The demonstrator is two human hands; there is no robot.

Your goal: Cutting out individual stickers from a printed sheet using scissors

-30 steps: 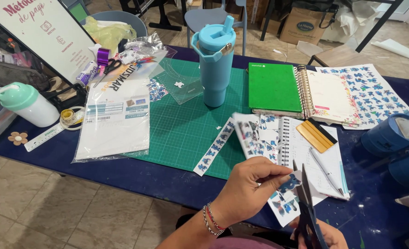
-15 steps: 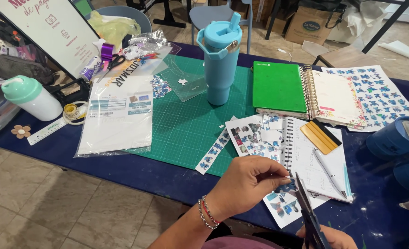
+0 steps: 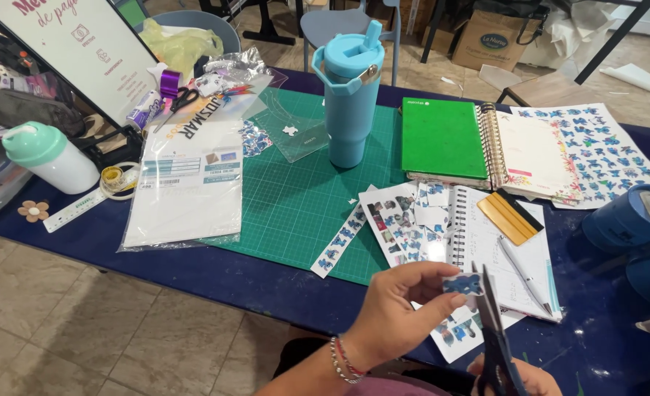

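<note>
Left hand (image 3: 398, 312) pinches a small blue sticker (image 3: 463, 284) above the table's near edge; right hand (image 3: 519, 374), mostly out of frame, grips scissors (image 3: 495, 337), blades at the sticker. Best to turn the paper, not the blades.

Single head cam, no second view, so no overlap. Sits above the near edge of the blue table (image 3: 193, 275), pitched down and forward across it. Hands enter bottom right, very close to lens. Green mat (image 3: 296, 198) mid-frame at mid range. Floor tiles lower left, chair legs and boxes along the top edge.
</note>
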